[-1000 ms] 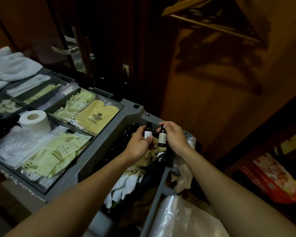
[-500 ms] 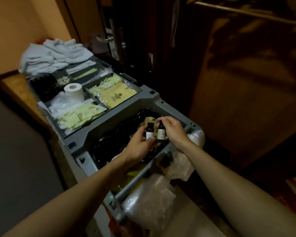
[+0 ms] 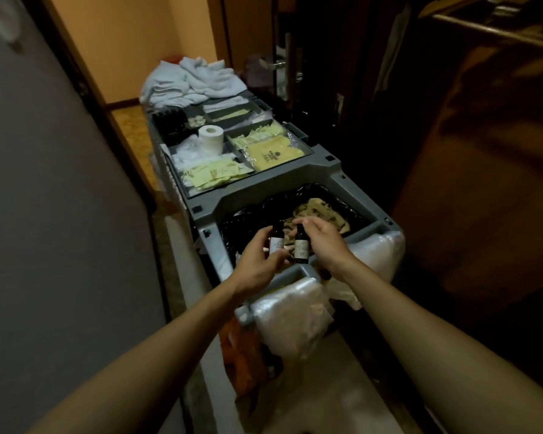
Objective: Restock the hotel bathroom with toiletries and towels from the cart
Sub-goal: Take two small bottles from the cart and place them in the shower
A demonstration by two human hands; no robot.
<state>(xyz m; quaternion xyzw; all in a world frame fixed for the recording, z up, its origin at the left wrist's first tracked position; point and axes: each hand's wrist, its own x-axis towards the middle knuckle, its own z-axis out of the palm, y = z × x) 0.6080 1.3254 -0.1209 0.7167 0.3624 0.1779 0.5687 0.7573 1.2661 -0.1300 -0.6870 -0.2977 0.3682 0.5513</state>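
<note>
Over plastic cart (image 3: 295,180), left fingers (image 3: 262,238) pinching cylindrical bottle (image 3: 276,244), right fingers (image 3: 308,222) pinching twin bottle (image 3: 301,245)

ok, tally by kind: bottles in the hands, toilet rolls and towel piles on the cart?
Bottles: 2 (left bottle in left hand, right bottle in right hand)
Toilet roll: 1
Towel pile: 1
Total: 4

The grey cart (image 3: 323,170) carries towels (image 3: 195,79), a toilet roll (image 3: 211,139) and yellow sachets (image 3: 213,177).

Left hand (image 3: 257,261), right hand (image 3: 325,242), fingers (image 3: 308,223) curled.
</note>
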